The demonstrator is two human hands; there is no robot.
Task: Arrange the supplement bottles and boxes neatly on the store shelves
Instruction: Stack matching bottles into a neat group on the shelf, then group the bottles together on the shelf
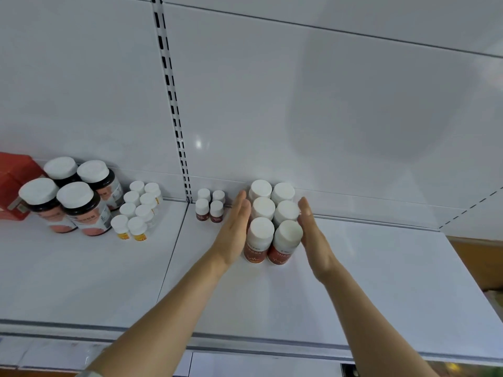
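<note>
Several white-capped bottles with orange-red labels stand in two rows running back to the shelf's rear wall. My left hand lies flat against the left side of the group, fingers straight and together. My right hand is flat against the right side in the same way. Neither hand grips a bottle. The white shelf carries everything.
Small dark-red-labelled bottles stand just left of my left hand. Farther left are small yellow-labelled bottles, large dark bottles with white caps and a red box. A slotted upright splits the back panel.
</note>
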